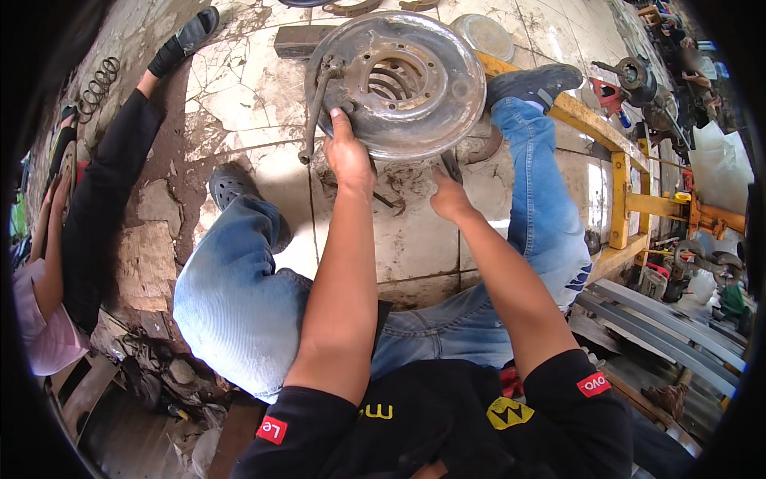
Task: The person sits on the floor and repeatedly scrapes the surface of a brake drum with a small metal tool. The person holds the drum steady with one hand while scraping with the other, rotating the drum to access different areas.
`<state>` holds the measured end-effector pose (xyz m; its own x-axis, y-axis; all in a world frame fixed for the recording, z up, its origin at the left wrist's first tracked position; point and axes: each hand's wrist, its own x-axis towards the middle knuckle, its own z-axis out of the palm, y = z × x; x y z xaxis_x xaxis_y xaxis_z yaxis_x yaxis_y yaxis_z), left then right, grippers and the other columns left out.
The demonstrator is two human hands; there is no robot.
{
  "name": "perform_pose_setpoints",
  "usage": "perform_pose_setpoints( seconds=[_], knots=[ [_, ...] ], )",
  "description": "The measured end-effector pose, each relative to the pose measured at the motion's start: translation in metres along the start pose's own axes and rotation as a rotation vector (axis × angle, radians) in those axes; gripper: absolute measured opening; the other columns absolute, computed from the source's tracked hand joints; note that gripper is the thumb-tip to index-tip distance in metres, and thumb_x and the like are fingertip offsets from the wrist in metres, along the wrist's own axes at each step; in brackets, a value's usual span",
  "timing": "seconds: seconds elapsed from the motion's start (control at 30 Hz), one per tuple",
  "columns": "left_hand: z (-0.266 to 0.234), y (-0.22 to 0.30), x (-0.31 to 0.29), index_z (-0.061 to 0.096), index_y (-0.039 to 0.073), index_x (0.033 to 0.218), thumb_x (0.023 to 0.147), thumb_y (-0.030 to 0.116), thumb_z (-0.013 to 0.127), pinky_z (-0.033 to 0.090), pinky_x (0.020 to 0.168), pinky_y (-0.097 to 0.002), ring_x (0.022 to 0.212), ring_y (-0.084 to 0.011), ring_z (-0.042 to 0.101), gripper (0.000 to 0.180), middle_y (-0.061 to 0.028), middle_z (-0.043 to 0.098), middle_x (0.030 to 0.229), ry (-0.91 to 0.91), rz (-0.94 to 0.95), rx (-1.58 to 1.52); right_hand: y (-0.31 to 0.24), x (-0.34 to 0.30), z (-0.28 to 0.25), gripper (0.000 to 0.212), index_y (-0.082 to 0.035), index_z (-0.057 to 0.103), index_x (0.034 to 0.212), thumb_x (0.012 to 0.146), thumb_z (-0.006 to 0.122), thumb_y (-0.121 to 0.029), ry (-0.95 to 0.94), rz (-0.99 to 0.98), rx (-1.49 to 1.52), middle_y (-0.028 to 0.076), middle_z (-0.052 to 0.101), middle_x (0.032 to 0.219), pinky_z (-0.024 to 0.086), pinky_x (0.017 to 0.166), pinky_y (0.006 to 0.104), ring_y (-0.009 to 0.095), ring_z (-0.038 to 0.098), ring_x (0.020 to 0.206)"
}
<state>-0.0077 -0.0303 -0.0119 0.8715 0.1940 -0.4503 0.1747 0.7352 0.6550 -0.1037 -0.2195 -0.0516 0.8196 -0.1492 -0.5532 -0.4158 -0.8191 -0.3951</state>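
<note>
Between my knees, a worn round metal brake backing plate [435,132] is tilted up off the tiled floor. Its large centre hole is ringed by bolt holes, and coils show through it. A rusty rod [315,116] is attached at the plate's left side. My left hand [349,158] is closed on the near left rim, thumb on the upper face, the other fingers hidden beneath. Just below the near right rim, my right hand [452,198] is closed around a short dark metal piece [452,166]; its kind is unclear.
A dark block [302,41] and a round lid [484,37] lie beyond the plate. At right stands a yellow metal frame [619,199], with metal rails [662,327] nearer me. Another person's black-clad leg [120,176] stretches along the left, near a coil spring [99,85].
</note>
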Motion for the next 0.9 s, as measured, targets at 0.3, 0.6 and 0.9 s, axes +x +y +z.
perform_pose_setpoints(
  seconds=[0.3, 0.6, 0.9],
  knots=[
    [-0.004, 0.008, -0.009, 0.047, 0.001, 0.138, 0.106, 0.042, 0.041, 0.042, 0.108, -0.0439, 0.122, -0.0282, 0.055, 0.052, -0.0139, 0.055, 0.134, -0.047, 0.003, 0.0, 0.031, 0.075, 0.007, 0.057, -0.005, 0.045, 0.142, 0.088, 0.061, -0.019, 0.134, 0.211, -0.106, 0.018, 0.059, 0.134, 0.049, 0.1, 0.0466, 0.035, 0.059, 0.121],
    [-0.007, 0.007, -0.008, 0.048, 0.002, 0.137, 0.106, 0.044, 0.042, 0.042, 0.107, -0.0442, 0.122, -0.0281, 0.054, 0.053, -0.0143, 0.055, 0.133, -0.016, 0.001, 0.063, 0.051, 0.101, 0.052, 0.061, -0.009, 0.046, 0.14, 0.086, 0.069, -0.025, 0.22, 0.337, -0.263, 0.014, 0.054, 0.138, 0.043, 0.106, 0.0473, 0.031, 0.05, 0.131],
    [-0.009, 0.002, 0.002, 0.044, -0.002, 0.14, 0.106, 0.046, 0.041, 0.04, 0.11, -0.0429, 0.127, -0.0288, 0.051, 0.06, -0.0163, 0.052, 0.138, -0.025, 0.017, 0.064, 0.021, 0.076, 0.009, 0.05, 0.002, 0.048, 0.125, 0.081, 0.067, -0.012, 0.032, 0.32, 0.828, 0.01, 0.059, 0.079, 0.042, 0.038, 0.0332, 0.017, 0.057, 0.057]
  ],
)
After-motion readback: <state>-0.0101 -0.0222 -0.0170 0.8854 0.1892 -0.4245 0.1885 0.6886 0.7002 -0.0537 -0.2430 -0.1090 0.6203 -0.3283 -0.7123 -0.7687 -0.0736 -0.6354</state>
